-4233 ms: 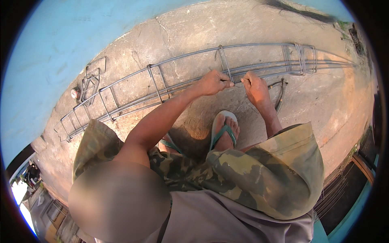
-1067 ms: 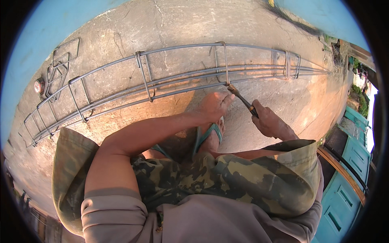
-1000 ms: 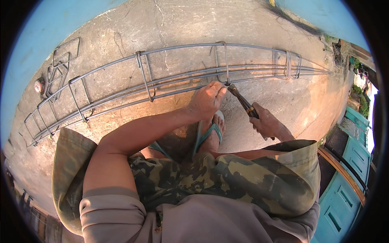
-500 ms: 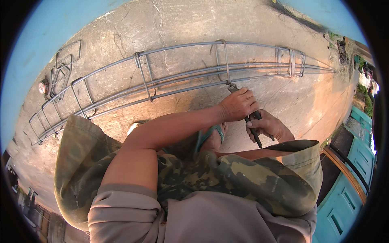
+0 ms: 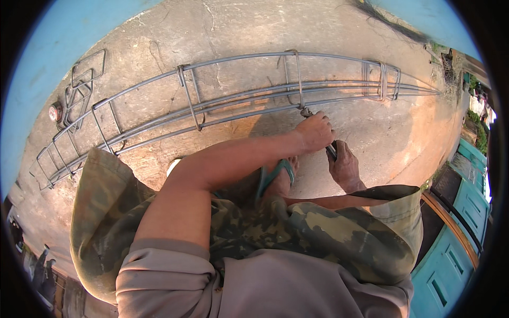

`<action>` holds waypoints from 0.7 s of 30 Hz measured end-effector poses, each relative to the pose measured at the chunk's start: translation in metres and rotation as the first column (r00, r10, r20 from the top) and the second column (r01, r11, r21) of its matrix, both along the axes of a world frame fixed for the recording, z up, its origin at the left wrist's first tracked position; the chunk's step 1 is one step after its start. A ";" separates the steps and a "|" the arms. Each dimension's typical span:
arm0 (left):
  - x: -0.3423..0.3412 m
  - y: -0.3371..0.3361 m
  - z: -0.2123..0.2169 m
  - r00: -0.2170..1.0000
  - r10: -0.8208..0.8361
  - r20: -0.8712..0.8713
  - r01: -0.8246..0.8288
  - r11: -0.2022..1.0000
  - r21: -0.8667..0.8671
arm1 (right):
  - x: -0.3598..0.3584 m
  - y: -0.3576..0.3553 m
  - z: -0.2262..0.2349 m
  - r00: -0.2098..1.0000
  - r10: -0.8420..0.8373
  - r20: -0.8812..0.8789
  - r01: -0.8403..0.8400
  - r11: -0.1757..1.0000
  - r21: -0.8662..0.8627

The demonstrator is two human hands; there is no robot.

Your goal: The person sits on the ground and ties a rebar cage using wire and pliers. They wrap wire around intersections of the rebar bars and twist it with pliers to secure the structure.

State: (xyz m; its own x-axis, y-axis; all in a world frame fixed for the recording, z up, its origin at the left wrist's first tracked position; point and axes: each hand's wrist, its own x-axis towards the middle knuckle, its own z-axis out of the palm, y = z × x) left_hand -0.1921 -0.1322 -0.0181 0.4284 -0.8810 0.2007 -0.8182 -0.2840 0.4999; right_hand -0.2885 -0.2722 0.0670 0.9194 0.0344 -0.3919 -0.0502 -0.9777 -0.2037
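Observation:
A long steel rebar cage (image 5: 238, 114) lies on the ground in front of me, with square stirrups (image 5: 299, 79) along its bars. A pair of dark pincers (image 5: 306, 112) has its head at the near bar, by the foot of one stirrup. My left hand (image 5: 316, 131) is closed around the pincers just behind the head. Lower down, my right hand (image 5: 345, 165) is wrapped round the handles, which it mostly hides. Any tie wire in the jaws is too small to make out.
Loose bent stirrups (image 5: 80, 93) lie at the far left beside a small round tin (image 5: 55, 112). My sandalled foot (image 5: 280, 180) is close behind the cage. Teal panels (image 5: 450, 259) stand at the right, and cracked concrete (image 5: 254, 32) stretches beyond the cage.
The pincers' handles have turned and come together in my right hand, which now covers most of them. My left hand has shifted slightly, staying near the pincers' head.

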 end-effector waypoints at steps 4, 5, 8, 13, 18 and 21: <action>-0.002 0.011 -0.006 0.992 -0.095 0.081 0.098 0.995 -0.032 | -0.002 0.030 0.021 0.952 -0.187 -0.243 0.195 0.981 0.008; -0.001 0.015 -0.005 0.989 -0.111 0.099 0.119 0.990 -0.071 | 0.000 0.037 0.028 0.913 -0.239 -0.329 0.245 0.969 -0.023; 0.005 0.032 -0.007 0.974 -0.099 0.202 0.150 0.955 -0.254 | -0.006 0.047 0.011 0.845 -0.330 -0.420 0.422 0.895 0.145; 0.002 0.044 -0.011 0.952 0.069 0.300 0.122 0.809 -0.575 | 0.004 0.032 0.025 0.322 -0.233 -0.918 0.942 0.174 0.287; 0.010 0.026 0.020 0.970 -0.240 -0.034 0.235 0.966 -0.105 | 0.030 0.011 0.060 0.412 -0.223 -0.884 0.820 0.513 0.253; 0.029 0.015 0.039 0.936 -0.218 -0.276 0.257 0.960 0.113 | 0.033 0.029 0.076 0.944 -0.126 -0.306 0.142 0.989 0.032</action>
